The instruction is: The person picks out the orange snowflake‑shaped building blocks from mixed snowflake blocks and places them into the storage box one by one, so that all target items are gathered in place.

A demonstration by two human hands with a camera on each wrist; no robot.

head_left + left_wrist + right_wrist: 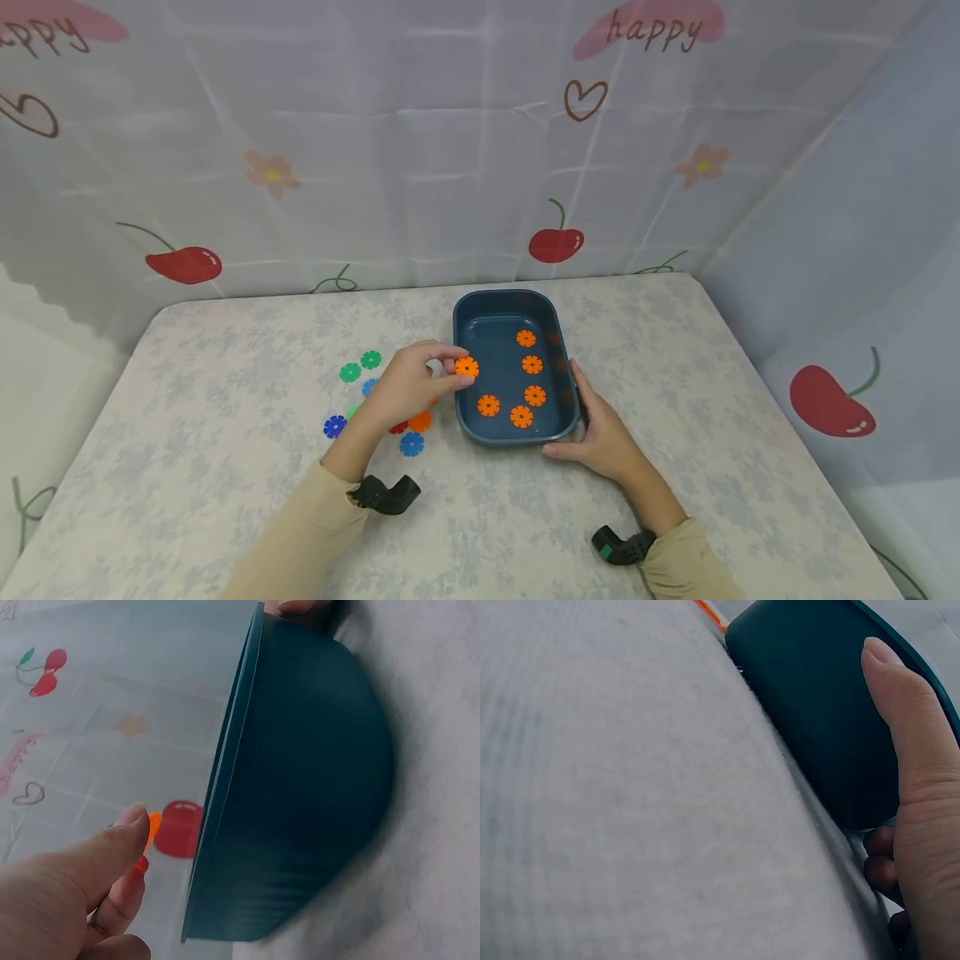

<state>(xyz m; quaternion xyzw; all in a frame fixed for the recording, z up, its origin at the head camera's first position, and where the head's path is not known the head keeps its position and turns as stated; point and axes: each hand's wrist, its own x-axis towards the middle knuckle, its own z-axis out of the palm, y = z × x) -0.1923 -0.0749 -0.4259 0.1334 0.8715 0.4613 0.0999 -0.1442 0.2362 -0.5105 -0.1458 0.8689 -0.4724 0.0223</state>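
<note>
My left hand (pixel 411 385) pinches an orange notched plastic disc (pixel 467 367) between thumb and fingertips, at the left rim of a dark blue rectangular tub (pixel 510 440). In the left wrist view, the thumb and a finger hold the orange disc (pixel 154 827) beside the rim of the tub (pixel 300 765). Several more orange discs (pixel 521 417) lie inside the tub, mostly along its right half. At the near right corner, my right hand (pixel 600 433) grips the tub. The right wrist view shows its thumb (pixel 900 690) against the outer wall, with other fingers curled low beside the base.
Left of the tub, loose discs lie on the table: green (pixel 350 372), dark blue (pixel 335 427), light blue (pixel 412 444) and orange (pixel 420 422); my left hand partly covers this group. A printed cloth (pixel 420 167) hangs behind the pale patterned table (pixel 240 400).
</note>
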